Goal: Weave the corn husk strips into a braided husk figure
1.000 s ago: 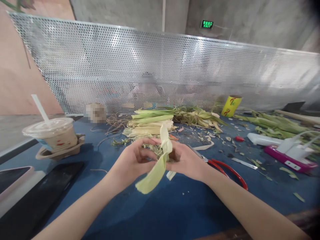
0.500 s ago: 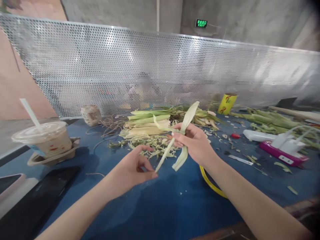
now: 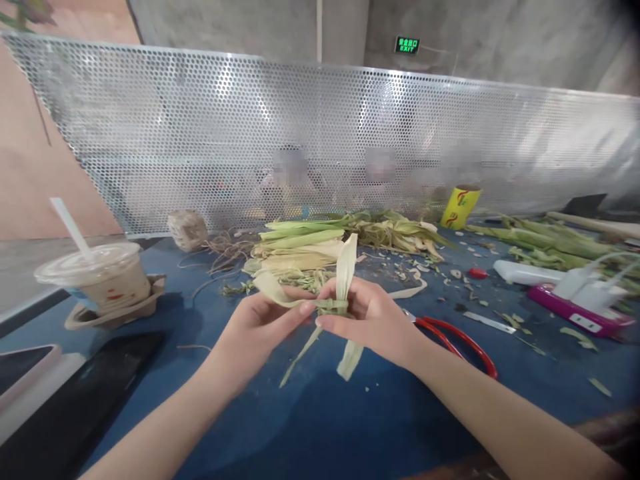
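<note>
I see the left hand [image 3: 257, 325] pinching one of the crossed corn-husk strips [image 3: 341, 303] above the blue table [image 3: 280, 427], right hand [image 3: 373, 321] pinching their crossing; uneven tugging could split them.

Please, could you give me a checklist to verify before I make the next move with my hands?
1. Left bare hand pinching the pale green, ribbon-like husk strips: ok.
2. Right bare hand holding them near their crossing: ok.
3. Crossing drawn tight: cannot tell; it is partly covered.
4. Red-handled metal scissors shut: cannot tell; the right side's hand and wrist hide part.
5. Lidded plastic cup seated in its brown cardboard holder: ok.
6. Blue tabletop free of green plant scraps: not ok; some lie at the right.
</note>
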A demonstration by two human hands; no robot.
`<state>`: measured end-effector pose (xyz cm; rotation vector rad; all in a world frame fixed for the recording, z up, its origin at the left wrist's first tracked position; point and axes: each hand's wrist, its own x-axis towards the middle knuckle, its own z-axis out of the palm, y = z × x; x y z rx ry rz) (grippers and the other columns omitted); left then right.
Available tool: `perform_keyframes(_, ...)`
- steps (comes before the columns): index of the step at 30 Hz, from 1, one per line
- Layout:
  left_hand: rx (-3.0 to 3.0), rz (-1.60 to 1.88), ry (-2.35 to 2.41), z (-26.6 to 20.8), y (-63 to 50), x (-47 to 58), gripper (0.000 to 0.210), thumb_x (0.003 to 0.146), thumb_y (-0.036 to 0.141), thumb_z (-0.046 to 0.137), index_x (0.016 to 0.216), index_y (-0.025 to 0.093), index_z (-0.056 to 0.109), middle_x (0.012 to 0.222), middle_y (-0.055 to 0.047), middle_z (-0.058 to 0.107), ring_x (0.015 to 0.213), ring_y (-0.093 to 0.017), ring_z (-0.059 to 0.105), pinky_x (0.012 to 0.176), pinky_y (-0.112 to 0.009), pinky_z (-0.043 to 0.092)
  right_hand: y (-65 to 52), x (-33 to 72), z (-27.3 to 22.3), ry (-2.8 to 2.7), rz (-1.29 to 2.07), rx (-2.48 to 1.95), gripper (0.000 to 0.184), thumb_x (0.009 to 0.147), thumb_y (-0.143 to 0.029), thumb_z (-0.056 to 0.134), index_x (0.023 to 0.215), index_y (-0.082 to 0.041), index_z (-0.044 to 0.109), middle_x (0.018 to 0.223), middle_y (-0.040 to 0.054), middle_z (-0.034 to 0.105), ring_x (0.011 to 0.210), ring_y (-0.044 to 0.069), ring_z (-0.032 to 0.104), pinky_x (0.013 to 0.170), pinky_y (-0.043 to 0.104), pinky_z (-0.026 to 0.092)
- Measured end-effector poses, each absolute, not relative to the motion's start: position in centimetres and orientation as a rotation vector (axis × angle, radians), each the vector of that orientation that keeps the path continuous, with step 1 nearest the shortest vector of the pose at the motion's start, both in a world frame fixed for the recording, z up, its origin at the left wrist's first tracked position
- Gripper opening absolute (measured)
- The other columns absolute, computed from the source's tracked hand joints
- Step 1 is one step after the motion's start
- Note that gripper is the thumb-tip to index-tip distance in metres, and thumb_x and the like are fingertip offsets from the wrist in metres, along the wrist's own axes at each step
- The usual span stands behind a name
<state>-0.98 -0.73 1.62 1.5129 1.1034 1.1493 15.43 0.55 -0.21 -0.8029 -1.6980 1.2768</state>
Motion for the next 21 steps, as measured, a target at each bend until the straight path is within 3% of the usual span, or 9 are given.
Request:
perform_keyframes(4,1.529,1.198,1.181,1.3,-0.8,-1.0,0.007,0.062,0.023,0.069,0.059,0.017,0.068,0.057,0.000,0.064,0.054,-0.011,0.052,0.052,-0.021,0.042,0.4,15.2,-0.3,-1.676,1.236,-0.866,0.020,0.069,-0.031,0.065,0.075,-0.020,0.050,0.057,-0.0065,0.042,0.049,0.006,0.037,0.045,0.020,0.029)
perform_keyframes(8,1.590,1.282,1.258,1.8,-0.6,-1.7,0.012,0.062,0.024,0.070,0.052,0.018,0.066,0.051,0.001,0.060,0.052,-0.012,0.050,0.051,-0.022,0.041,0.9,15.2,-0.3,-1.523,1.225,-0.840,0.011,0.072,-0.026,0.060,0.073,-0.018,0.052,0.058,-0.0053,0.045,0.050,0.006,0.041,0.048,0.022,0.034)
perform_keyframes(12,1.555,1.368,1.224,1.7,0.0,-2.5,0.016,0.065,0.026,0.069,0.051,0.018,0.064,0.052,0.002,0.058,0.055,-0.010,0.050,0.053,-0.020,0.041,1.2,15.1,-0.4,-1.412,1.275,-0.775,0.013,0.070,-0.028,0.063,0.071,-0.018,0.055,0.057,-0.0051,0.046,0.047,0.007,0.043,0.048,0.023,0.035)
perform_keyframes(16,1.278,1.394,0.974,0.4,-0.1,-1.8,0.019,0.067,0.035,0.068,0.075,0.019,0.063,0.063,0.003,0.059,0.057,-0.010,0.051,0.054,-0.020,0.043,0.8,14.7,-0.4,-1.376,1.349,-0.697,0.014,0.067,-0.029,0.066,0.067,-0.019,0.057,0.058,-0.0047,0.047,0.049,0.007,0.042,0.049,0.023,0.035)
perform_keyframes(21,1.223,1.220,0.822,-0.9,-1.2,0.0,0.047,0.064,0.033,0.071,0.107,0.027,0.052,0.085,0.001,0.065,0.078,-0.015,0.059,0.066,-0.022,0.047,0.8,14.2,-0.6,-1.299,1.431,-0.709,0.016,0.066,-0.036,0.066,0.066,-0.020,0.065,0.066,-0.0012,0.054,0.057,0.009,0.048,0.055,0.024,0.039)
